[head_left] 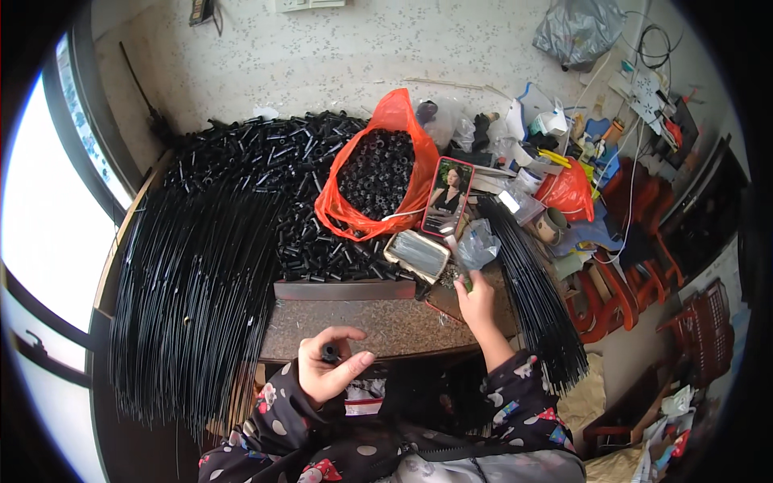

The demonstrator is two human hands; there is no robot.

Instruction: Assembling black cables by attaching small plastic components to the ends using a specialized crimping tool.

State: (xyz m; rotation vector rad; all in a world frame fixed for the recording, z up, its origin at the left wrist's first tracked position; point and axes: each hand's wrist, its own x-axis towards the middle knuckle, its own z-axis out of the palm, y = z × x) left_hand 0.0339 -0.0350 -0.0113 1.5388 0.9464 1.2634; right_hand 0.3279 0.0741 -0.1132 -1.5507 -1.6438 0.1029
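My left hand (332, 366) is curled round a short black tube (329, 352), its round open end facing up, in front of the table's near edge. Farther right, my right hand (477, 304) has its fingers closed on a slim tool with a green part (468, 283); most of the tool is hidden by the fingers. Just beyond that hand lie a clear plastic bag (479, 244) and a shallow pale-rimmed box (417, 256) with a grey surface inside. Behind them a phone (448, 197) in a red case leans upright, its screen lit with a picture of a person.
Black tubular parts (266, 153) are heaped at the back left. An orange-red bag (326, 211) holds small black rings. Bundles of long black cables hang over the table edge at left (193, 298) and right (539, 298). A dark strip (345, 291) borders the brown tabletop (346, 322). Clutter fills the right.
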